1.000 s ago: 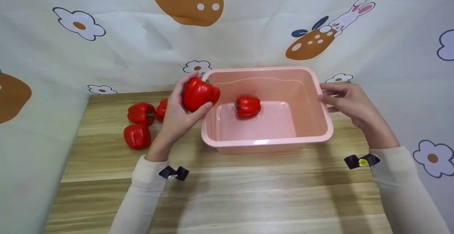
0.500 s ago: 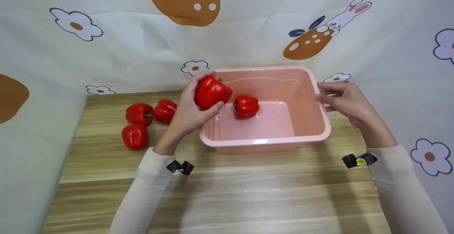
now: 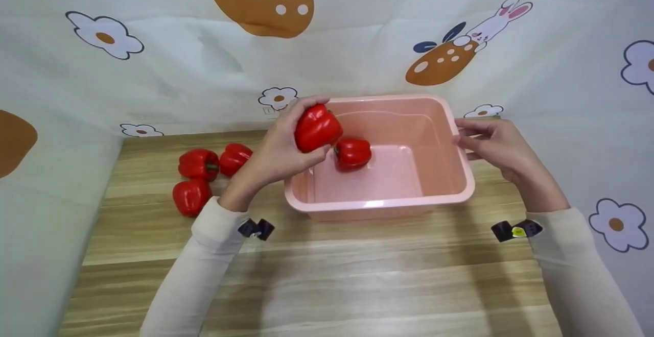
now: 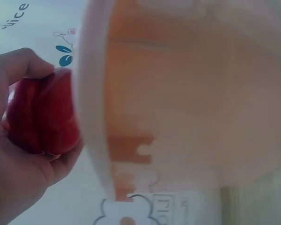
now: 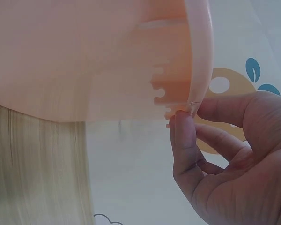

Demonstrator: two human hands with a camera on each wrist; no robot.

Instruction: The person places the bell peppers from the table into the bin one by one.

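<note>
My left hand (image 3: 283, 150) grips a red bell pepper (image 3: 318, 128) above the left side of a pink plastic basin (image 3: 378, 204). In the left wrist view, thumb and fingers wrap round that pepper (image 4: 47, 112), which the basin's rim (image 4: 91, 103) partly covers. A second bell pepper (image 3: 353, 154) lies on the basin's floor near its left side. At the basin's right rim, my right hand (image 3: 500, 145) pinches the edge between thumb and fingers, as the right wrist view shows of this hand (image 5: 239, 154).
Several more red bell peppers (image 3: 198, 164) lie grouped on the wooden table (image 3: 357, 275), left of the basin. One is partly behind the left wrist. A patterned cloth (image 3: 357, 46) hangs behind the table and at both sides.
My left hand has carried the bell pepper rightward, from the basin's left rim to over its inside. The right hand keeps its hold on the rim.
</note>
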